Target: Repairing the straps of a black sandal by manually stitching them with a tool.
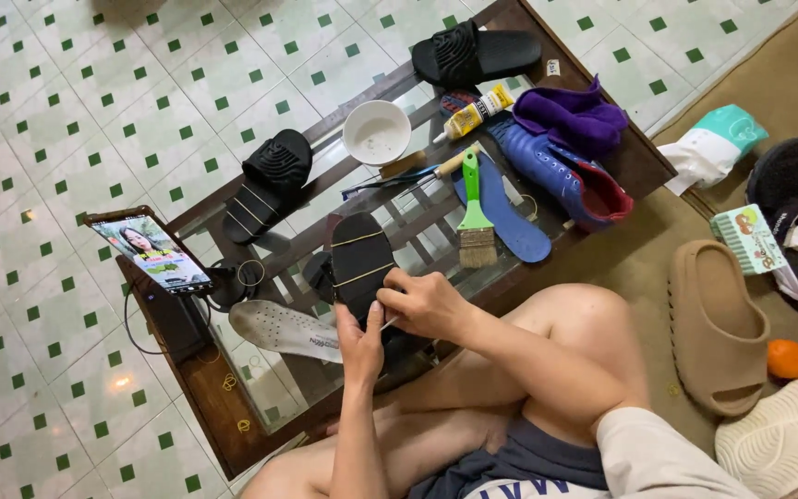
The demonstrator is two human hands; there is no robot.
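My left hand [360,344] grips the near end of a black slide sandal [358,263] from below, sole up over the glass table [260,393]. Two yellowish rubber bands cross the sole. My right hand [422,303] pinches at the sandal's near edge, fingers closed on it or on a band; which one I cannot tell. A white insole [284,328] lies on the glass just left of my hands.
On the table are a phone [151,251] on a stand, another banded black sandal [268,185], a white bowl [377,131], a glue tube [473,113], a green-handled brush [475,222], a blue insole [510,217], a blue shoe [556,171] and purple cloth [573,115]. Shoes lie on the right mat.
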